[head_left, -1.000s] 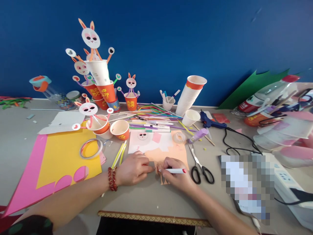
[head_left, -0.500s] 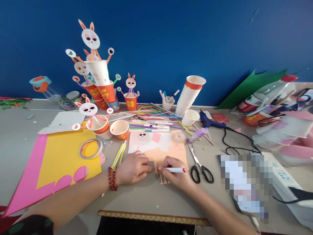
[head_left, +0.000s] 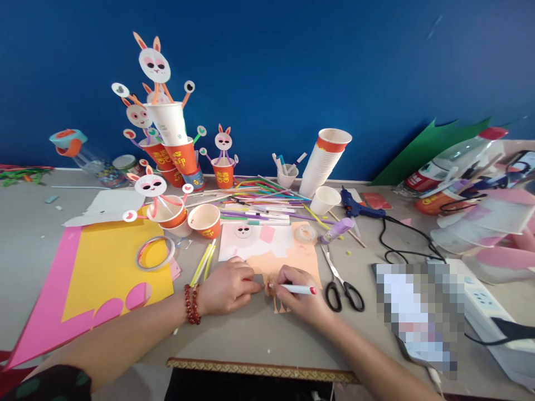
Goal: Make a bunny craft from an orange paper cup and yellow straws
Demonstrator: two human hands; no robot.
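Observation:
My right hand [head_left: 301, 292] is closed around a white marker [head_left: 297, 289] with a red end. The marker's tip meets a small peach paper cutout [head_left: 275, 304] with narrow strips pointing toward me; my fingers cover part of it. From the other side, the index fingertip of my left hand [head_left: 229, 288] presses on the cutout's left edge, the other fingers curled in. Just beyond both hands lies a peach paper sheet [head_left: 310, 266], partly over a white sheet [head_left: 230, 248] bearing a drawn face. Black-handled scissors [head_left: 336, 277] lie open right of my right hand.
Paper cups with rabbit figures [head_left: 167, 127] stand stacked at back left. Colored sticks [head_left: 267, 195], a cup stack [head_left: 324, 161] and a glue gun [head_left: 359, 208] are behind. Yellow paper [head_left: 121, 284] and a tape roll [head_left: 144, 262] lie left; a power strip [head_left: 485, 306] lies right.
The marker's red end has shifted very slightly left with my right hand. My left hand stays in place on the cutout.

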